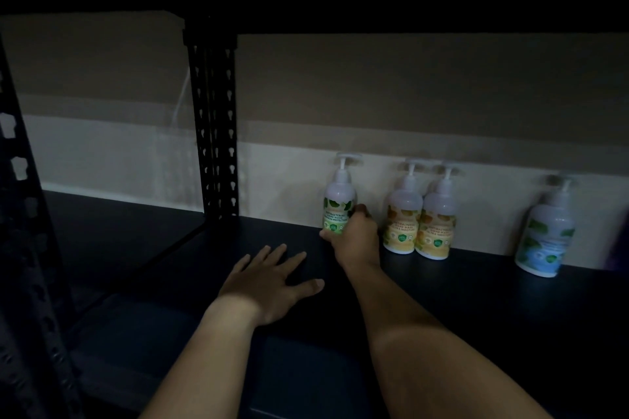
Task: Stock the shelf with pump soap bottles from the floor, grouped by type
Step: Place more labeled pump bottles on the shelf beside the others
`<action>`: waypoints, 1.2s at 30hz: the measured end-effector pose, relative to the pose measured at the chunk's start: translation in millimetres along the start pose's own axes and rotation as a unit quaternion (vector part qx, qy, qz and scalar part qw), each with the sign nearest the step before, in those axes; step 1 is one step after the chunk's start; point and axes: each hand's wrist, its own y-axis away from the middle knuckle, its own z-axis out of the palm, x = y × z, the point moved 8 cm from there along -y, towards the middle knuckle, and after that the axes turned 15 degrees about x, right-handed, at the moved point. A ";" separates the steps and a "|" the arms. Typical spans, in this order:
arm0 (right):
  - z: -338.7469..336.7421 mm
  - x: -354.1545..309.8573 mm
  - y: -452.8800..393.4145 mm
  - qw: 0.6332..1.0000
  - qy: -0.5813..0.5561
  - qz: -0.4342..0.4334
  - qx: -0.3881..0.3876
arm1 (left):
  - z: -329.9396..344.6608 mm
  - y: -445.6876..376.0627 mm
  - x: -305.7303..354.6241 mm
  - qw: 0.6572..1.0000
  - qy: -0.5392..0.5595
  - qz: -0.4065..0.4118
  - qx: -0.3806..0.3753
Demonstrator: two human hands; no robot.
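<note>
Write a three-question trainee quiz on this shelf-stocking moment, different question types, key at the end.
1. True or false: the right hand grips the green-labelled white pump soap bottle standing at the back of the dark shelf board.
2. Multiple choice: the two orange-labelled white pump bottles stand (A) far apart, (B) side by side and close together, (C) lying flat.
3. Fill in: the left hand lies ____ on the shelf board, holding nothing.

Key: 1 true; 2 B; 3 flat, fingers spread. A blue-labelled white pump bottle stands apart at the far right.
</note>
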 end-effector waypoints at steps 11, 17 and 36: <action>3.3 -0.6 0.8 1.000 -0.004 -0.002 -0.029 | 1.3 -1.4 -0.8 1.000 0.003 0.003 0.005; -7.9 0.9 14.2 0.997 -0.033 0.003 -0.070 | -2.3 1.5 3.3 1.000 0.009 0.010 0.022; -261.5 34.4 187.1 0.960 0.177 -0.147 -0.161 | -4.9 167.6 171.1 0.970 0.149 0.160 0.102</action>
